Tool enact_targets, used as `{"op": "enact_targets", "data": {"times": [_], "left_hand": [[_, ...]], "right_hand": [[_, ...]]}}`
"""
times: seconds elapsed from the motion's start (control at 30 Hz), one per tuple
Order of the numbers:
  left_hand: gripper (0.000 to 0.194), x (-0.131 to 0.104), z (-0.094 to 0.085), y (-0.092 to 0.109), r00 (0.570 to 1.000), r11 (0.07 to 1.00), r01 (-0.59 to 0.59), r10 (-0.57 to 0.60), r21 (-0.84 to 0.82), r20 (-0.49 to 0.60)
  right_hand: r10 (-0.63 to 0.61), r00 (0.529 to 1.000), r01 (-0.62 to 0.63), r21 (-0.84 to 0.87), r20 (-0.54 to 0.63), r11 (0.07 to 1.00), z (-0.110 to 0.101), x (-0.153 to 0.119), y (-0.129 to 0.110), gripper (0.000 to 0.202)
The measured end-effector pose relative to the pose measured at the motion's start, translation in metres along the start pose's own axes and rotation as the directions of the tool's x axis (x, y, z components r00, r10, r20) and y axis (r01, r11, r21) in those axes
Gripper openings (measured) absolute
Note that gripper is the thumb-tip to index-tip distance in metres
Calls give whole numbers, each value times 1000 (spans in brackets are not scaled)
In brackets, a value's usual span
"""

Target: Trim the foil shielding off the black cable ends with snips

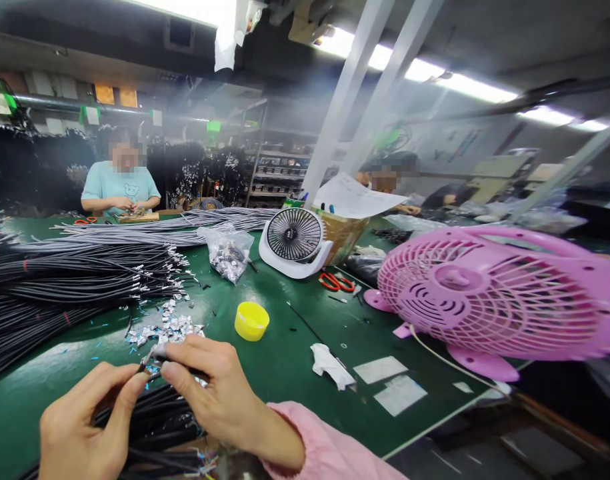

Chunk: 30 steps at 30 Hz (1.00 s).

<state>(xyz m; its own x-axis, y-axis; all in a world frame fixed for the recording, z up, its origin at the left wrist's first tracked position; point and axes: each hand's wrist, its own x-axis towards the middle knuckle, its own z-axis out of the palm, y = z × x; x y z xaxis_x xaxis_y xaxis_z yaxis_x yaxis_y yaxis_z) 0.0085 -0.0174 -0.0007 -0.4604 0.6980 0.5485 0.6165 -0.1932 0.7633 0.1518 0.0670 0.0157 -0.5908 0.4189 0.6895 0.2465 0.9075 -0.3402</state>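
Note:
My left hand is closed, thumb and forefinger pinching a black cable near its end. Just to the right, my right hand is closed too, its thumb and forefinger meeting at the tip of that cable; something whitish-grey shows at the forefinger, but I cannot tell whether it is a finger cover or foil. Below both hands lies a bundle of black cables, partly hidden by them. Scraps of silvery foil and small blue bits are strewn on the green table beyond my fingers.
Black cable bundles and grey cables fill the left. Ahead stand a yellow cup, a plastic bag of small parts and a small white fan. Orange scissors and a large pink fan are rightward. Two people sit across.

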Motion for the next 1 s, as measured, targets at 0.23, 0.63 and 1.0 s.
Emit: {"op": "enact_targets", "data": {"times": [0.23,0.63,1.0], "left_hand": [[35,0,0,2,1000,1000,-2,2,-8,1],[54,9,-9,6,891,901,375,-284,-219,355],[33,1,-3,1,964,980,118,-73,-163,257]], "right_hand": [[30,999,-30,38,-16,999,-2,-1,0,17],[27,999,-29,61,27,998,-3,-4,4,27],[177,979,-106,497,-98,861,13,-13,20,20]]}}
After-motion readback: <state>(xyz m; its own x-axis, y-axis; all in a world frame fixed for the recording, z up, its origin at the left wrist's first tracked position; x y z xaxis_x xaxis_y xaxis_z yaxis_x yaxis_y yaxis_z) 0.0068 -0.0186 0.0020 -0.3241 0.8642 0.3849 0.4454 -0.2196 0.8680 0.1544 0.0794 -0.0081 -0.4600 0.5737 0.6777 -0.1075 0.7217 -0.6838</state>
